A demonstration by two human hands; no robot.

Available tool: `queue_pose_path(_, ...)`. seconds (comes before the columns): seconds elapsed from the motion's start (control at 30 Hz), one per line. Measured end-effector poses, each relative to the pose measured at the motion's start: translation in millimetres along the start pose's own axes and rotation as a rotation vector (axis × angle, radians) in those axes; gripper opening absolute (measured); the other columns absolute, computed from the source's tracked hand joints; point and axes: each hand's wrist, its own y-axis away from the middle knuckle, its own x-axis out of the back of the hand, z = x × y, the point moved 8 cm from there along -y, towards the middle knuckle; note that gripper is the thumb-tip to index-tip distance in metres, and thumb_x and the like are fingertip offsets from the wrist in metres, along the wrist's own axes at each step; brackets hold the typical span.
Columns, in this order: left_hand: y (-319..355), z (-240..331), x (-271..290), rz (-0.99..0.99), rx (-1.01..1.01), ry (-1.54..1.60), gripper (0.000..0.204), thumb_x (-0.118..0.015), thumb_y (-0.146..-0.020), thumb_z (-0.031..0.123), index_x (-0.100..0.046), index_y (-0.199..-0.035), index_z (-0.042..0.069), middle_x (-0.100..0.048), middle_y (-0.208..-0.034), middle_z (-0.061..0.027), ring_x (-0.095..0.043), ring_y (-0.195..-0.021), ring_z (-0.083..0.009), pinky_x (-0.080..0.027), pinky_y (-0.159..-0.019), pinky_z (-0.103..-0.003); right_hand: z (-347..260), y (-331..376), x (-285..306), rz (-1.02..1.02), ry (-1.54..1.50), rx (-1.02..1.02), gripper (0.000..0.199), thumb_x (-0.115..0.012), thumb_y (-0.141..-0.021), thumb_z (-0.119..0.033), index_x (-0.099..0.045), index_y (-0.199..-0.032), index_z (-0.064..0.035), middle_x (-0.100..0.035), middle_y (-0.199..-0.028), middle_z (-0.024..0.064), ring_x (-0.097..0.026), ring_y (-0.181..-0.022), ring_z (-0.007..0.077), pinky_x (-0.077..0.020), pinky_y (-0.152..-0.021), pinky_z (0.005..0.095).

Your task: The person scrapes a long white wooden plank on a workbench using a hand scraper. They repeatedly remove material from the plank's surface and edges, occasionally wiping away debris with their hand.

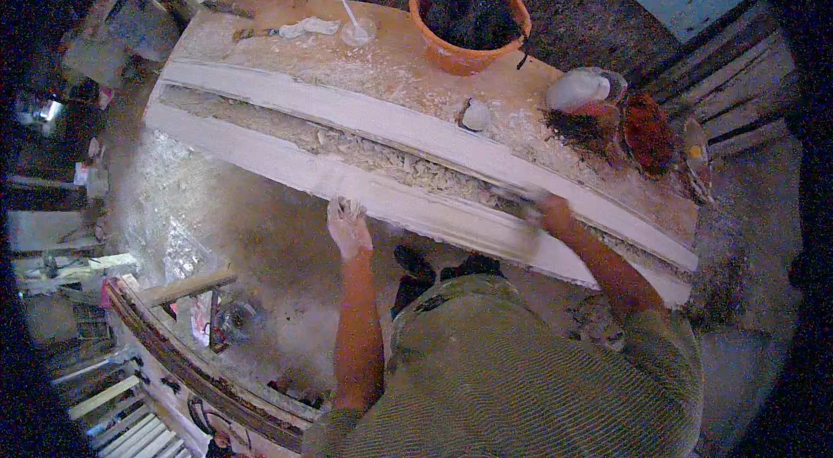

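Note:
Two long white-coated boards lie side by side on a dusty table: the far board [364,115] and the near board [395,205]. My left hand [348,222], whitened with dust, has its fingers curled at the near board's front edge; what they grip is hidden. Over the right part of the near board, my right hand [554,213] is smeared by motion. It seems closed on a blurred, pale tan thing [521,237] whose kind I cannot make out. Crumbly pale shavings [390,160] fill the gap between the boards.
An orange basin [468,59] with dark contents stands at the table's far edge. A clear cup [357,31] with a white stick is left of it. Plastic bags [583,88] and a reddish-brown heap [649,133] lie at right. A curved wooden piece [200,363] stands lower left.

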Motion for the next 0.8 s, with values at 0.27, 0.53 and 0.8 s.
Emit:
queue_pose_path(0.27, 33.4, 18.8, -14.1, -0.022, 0.193, 0.049, 0.018, -0.052, -0.097, 0.030, -0.055, -0.103, 0.014, -0.053, -0.092, 0.0004, -0.054, -0.081, -0.0170, -0.045, -0.073, -0.034, 60.2, 81.7, 45.3, 0.062, 0.257, 0.135, 0.029, -0.066, -0.071, -0.018, -0.064, -0.098, -0.0063, -0.063, -0.090, 0.0177, -0.062, -0.085, 0.0392, -0.0493, -0.074, 0.0513)
queue_pose_path(0.53, 64.2, 16.0, -71.3, -0.393, 0.287, 0.094, 0.014, -0.049, -0.098, 0.022, -0.053, -0.087, 0.014, -0.052, -0.080, -0.0003, -0.049, -0.068, -0.0151, -0.045, -0.065, -0.031, -245.8, -128.6, 20.0, 0.303, 0.063, 0.394, 0.013, -0.060, -0.077, -0.014, -0.063, -0.087, -0.0046, -0.065, -0.082, 0.0170, -0.066, -0.075, 0.0350, -0.0534, -0.066, 0.0477)
queue_pose_path(0.8, 87.4, 22.8, -59.1, -0.310, 0.213, 0.001, 0.012, -0.060, -0.093, 0.024, -0.055, -0.094, 0.013, -0.049, -0.078, 0.0004, -0.050, -0.070, -0.0155, -0.046, -0.071, -0.032, -209.1, -114.9, 8.1, 0.307, 0.088, 0.230, 0.017, -0.058, -0.081, -0.017, -0.068, -0.083, -0.0035, -0.068, -0.082, 0.0161, -0.069, -0.076, 0.0333, -0.0553, -0.066, 0.0481)
